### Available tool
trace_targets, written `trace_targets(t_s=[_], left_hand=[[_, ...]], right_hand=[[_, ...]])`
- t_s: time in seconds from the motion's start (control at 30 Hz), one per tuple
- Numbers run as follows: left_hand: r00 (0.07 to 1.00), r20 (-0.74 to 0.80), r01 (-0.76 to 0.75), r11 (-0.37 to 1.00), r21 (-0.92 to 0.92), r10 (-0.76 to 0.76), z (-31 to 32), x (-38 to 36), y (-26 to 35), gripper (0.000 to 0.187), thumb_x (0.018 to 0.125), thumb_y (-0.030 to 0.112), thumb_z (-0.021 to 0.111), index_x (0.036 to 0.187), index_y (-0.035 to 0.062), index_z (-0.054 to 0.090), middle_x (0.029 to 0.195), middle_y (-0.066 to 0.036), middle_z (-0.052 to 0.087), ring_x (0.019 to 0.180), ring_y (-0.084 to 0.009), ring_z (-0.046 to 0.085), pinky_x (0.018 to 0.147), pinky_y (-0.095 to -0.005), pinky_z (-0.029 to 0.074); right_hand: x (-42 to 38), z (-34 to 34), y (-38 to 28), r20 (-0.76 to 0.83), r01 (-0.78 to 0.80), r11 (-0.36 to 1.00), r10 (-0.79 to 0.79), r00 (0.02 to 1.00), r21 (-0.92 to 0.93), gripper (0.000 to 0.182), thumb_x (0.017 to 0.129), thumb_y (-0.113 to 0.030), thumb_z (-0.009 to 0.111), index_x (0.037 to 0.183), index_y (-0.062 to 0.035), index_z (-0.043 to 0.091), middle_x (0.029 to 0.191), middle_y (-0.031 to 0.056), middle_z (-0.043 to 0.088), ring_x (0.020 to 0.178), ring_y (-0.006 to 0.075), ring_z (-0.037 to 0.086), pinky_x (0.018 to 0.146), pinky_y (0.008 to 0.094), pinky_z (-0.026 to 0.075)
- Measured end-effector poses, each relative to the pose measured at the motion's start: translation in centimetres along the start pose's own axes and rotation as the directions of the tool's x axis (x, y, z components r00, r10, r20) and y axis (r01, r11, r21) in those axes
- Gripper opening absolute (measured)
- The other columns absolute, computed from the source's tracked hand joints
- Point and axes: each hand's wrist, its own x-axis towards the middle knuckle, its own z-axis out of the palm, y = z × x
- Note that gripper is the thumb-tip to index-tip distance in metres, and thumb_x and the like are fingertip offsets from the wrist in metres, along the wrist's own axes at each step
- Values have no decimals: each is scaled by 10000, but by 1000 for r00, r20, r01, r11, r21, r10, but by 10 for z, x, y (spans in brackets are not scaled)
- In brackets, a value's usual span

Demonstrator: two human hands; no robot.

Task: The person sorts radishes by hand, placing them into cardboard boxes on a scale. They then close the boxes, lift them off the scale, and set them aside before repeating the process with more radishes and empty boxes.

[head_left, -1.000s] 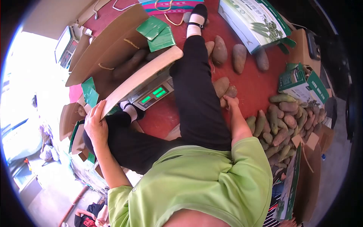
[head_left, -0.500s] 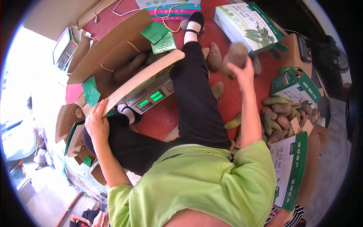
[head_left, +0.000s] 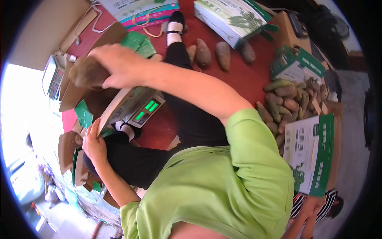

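Note:
My right hand [head_left: 123,67] grips a big brownish root vegetable [head_left: 88,72], blurred by motion, above the open cardboard box [head_left: 115,34] at the upper left. My left hand [head_left: 94,141] has its fingers closed over the near edge of that box. Under the box is a scale [head_left: 148,108] with lit green digits. Three similar vegetables, among them a reddish one [head_left: 203,53], a brown one [head_left: 223,56] and a darker one [head_left: 247,52], lie on the red floor [head_left: 242,81] beyond my legs. My right arm hides part of the box.
A pile of red and green vegetables [head_left: 291,105] lies at the right, between a green carton [head_left: 296,65] and a white-and-green box [head_left: 308,155]. A printed carton [head_left: 234,20] stands at the top. Another person's hands [head_left: 312,207] show at the lower right.
My right hand has swung from the right side to above the box on the left, carrying the vegetable. My left hand stays on the box edge. The view has shifted.

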Motion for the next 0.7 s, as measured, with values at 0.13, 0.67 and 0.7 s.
trace_targets(t_s=[0.13,0.67,0.7], left_hand=[[1000,24,-16,1000,-24,16,6,-1,-8,545,674,-76,441,1131,153,629,1068,-123,629,980,-321,595,847,-394,462],[999,-13,-49,999,2,49,14,3,-10,504,757,-79,455,1155,178,625,1016,-97,656,889,-284,642,758,-375,494],[999,-2,-52,999,6,52,15,3,-10,504,757,-79,455,1155,178,625,1016,-97,656,889,-284,642,758,-375,494]], right_hand=[[1,24,8,190,-29,903,121,974,-428,380,698,-77,637,1059,-61,522,1001,121,591,952,294,572,775,397,485],[-251,-113,71,-458,-754,656,663,592,-24,273,789,-111,649,1058,-76,618,1019,112,624,932,247,621,768,315,506],[-291,-117,89,-476,-790,582,648,595,-194,281,792,-121,647,1068,-80,615,1032,118,623,947,255,620,793,325,502]])
